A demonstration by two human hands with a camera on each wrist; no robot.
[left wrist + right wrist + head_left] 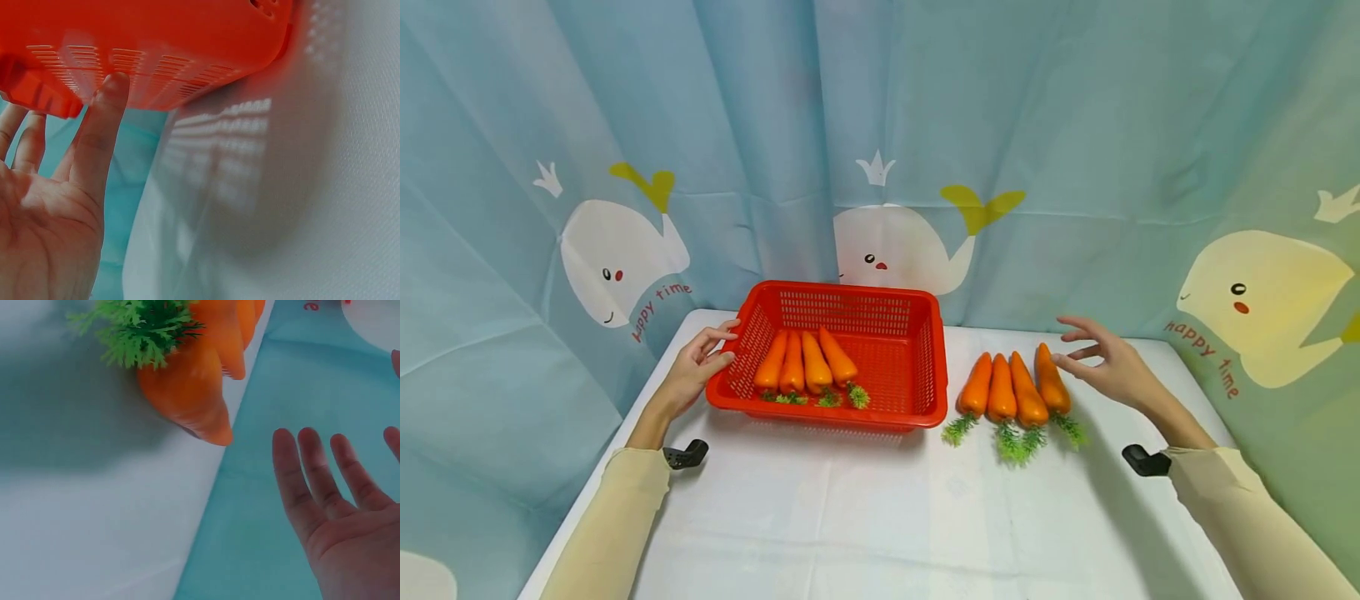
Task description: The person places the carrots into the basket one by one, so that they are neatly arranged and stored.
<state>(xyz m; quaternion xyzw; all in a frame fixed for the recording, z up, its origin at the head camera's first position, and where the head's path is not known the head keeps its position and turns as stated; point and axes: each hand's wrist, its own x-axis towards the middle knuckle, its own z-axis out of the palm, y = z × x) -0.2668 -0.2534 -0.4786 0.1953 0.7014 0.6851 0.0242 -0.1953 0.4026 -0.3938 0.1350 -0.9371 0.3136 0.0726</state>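
My left hand [688, 375] is at the left side of a red plastic basket [827, 418], fingertips right at its rim. In the left wrist view the thumb [100, 134] reaches up to the slotted outer wall of the basket [156, 37], and the other fingers extend beside the rim. Several orange carrots [817, 367] with green tops lie side by side in the basket's left half. My right hand [1112, 367], fingers spread and holding nothing, hovers just right of the rightmost loose carrot [1051, 382]. In the right wrist view that carrot [187, 387] is apart from the fingers.
More carrots [1002, 392] lie in a row on the white table [850, 517], right of the basket, leafy ends toward me. A blue curtain [1075, 150] printed with whales hangs behind the table and along both sides.
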